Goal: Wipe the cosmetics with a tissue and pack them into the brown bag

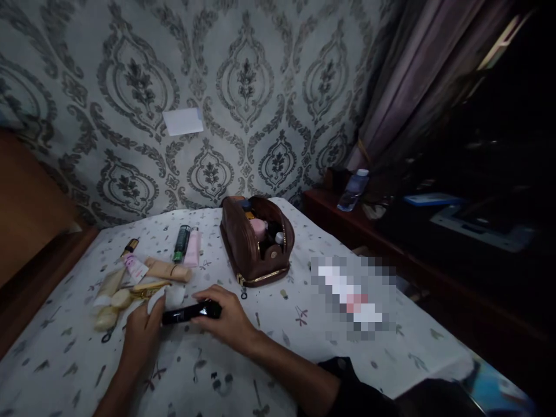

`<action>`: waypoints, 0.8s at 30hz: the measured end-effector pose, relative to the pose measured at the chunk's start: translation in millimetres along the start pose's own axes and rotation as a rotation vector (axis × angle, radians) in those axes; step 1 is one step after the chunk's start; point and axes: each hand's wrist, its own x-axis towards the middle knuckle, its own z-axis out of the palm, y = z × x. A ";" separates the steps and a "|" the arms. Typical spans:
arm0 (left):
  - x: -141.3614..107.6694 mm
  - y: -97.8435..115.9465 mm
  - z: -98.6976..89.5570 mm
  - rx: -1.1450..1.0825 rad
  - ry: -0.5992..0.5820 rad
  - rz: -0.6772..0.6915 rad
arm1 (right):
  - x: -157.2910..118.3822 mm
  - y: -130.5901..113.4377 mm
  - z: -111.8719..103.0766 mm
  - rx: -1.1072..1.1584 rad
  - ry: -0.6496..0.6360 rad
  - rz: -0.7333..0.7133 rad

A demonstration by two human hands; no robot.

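My right hand (223,318) is closed round one end of a glossy black tube (185,314). My left hand (143,324) is closed on a white item (156,298), its thumb over it, and sits by the tube's left end; whether it touches the tube is unclear. Behind my hands lie a beige tube (168,269), a pink and white tube (135,267) and several pale containers (110,301). A dark green bottle (181,243) rests beside a pink tube (192,247). The brown bag (243,249) stands unzipped with several cosmetics inside.
A patterned white cloth (278,359) covers the surface. At the right, a blurred-out item (351,295) lies on it. Beyond the edge, a clear bottle (354,190) leans on a dark red ledge (319,202). Patterned wall behind; wooden board (30,202) at left.
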 end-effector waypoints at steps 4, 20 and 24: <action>-1.5 -10.1 3.4 -0.078 0.073 0.014 | 6.6 9.7 6.6 0.513 0.095 0.346; 3.1 -34.3 5.6 -0.115 -0.056 0.009 | 4.2 -15.4 -3.2 0.225 0.126 0.003; 1.5 -66.2 11.9 0.089 0.037 0.171 | 2.8 -39.5 -12.8 0.109 0.134 -0.067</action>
